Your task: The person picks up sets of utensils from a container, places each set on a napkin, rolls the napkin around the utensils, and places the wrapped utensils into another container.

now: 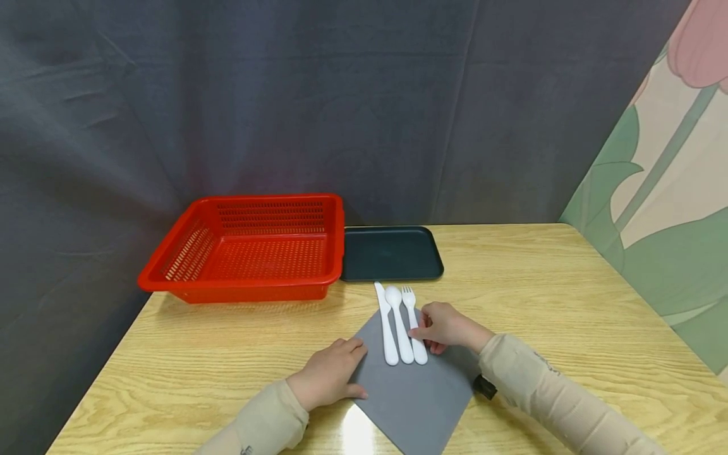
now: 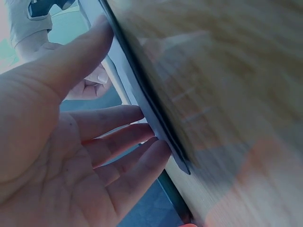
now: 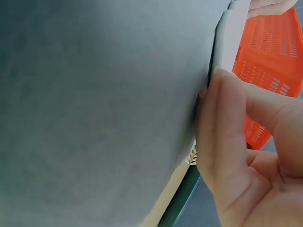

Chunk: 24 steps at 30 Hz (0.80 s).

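Observation:
A white plastic knife [image 1: 387, 328], spoon [image 1: 400, 328] and fork [image 1: 413, 316] lie side by side on a grey square mat [image 1: 415, 398], their heads reaching past its far corner. My right hand [image 1: 446, 327] pinches the fork's handle from the right, thumb over it. In the right wrist view, the fingertips [image 3: 220, 87] meet the white handle [image 3: 234, 40] just above the mat's surface. At the mat's left edge rests my left hand [image 1: 332, 373], fingers extended and thumb spread. The left wrist view shows its fingertips [image 2: 161, 146] against that edge.
A red perforated basket [image 1: 241, 291] stands at the back left of the wooden table [image 1: 546, 303]. Beside it, a dark green tray [image 1: 392, 253] lies just beyond the cutlery. A dark curtain [image 1: 341, 114] hangs behind, and a flowered wall covering [image 1: 671, 189] borders the right side.

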Motion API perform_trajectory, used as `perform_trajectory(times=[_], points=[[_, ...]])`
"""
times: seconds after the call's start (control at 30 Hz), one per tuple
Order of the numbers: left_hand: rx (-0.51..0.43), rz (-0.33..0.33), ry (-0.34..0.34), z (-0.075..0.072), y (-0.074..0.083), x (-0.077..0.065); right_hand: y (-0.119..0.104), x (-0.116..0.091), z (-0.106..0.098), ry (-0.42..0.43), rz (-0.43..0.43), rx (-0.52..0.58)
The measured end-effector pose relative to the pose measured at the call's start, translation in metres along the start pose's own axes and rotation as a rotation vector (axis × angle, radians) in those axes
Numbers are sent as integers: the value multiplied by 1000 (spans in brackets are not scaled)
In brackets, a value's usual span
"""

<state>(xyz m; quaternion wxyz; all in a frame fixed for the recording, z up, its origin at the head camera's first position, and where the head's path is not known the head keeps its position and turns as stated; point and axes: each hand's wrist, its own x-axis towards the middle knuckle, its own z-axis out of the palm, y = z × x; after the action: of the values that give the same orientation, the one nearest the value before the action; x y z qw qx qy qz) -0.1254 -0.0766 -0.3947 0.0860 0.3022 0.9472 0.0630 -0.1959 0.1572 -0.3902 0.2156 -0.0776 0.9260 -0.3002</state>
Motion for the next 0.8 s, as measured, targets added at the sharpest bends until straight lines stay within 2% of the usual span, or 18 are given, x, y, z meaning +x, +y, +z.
perform_trajectory(times=[0.23, 0.4, 0.53, 0.8], points=[[11, 12, 4, 1, 0, 0, 3, -3, -3, 22, -87, -24], [3, 2, -8, 0, 0, -1, 6, -8, -8, 22, -188, -44], [10, 10, 7, 0, 1, -2, 11, -13, -11, 17, -273, -62], [15, 24, 20, 0, 1, -2, 17, -19, -16, 41, -451, -184]])
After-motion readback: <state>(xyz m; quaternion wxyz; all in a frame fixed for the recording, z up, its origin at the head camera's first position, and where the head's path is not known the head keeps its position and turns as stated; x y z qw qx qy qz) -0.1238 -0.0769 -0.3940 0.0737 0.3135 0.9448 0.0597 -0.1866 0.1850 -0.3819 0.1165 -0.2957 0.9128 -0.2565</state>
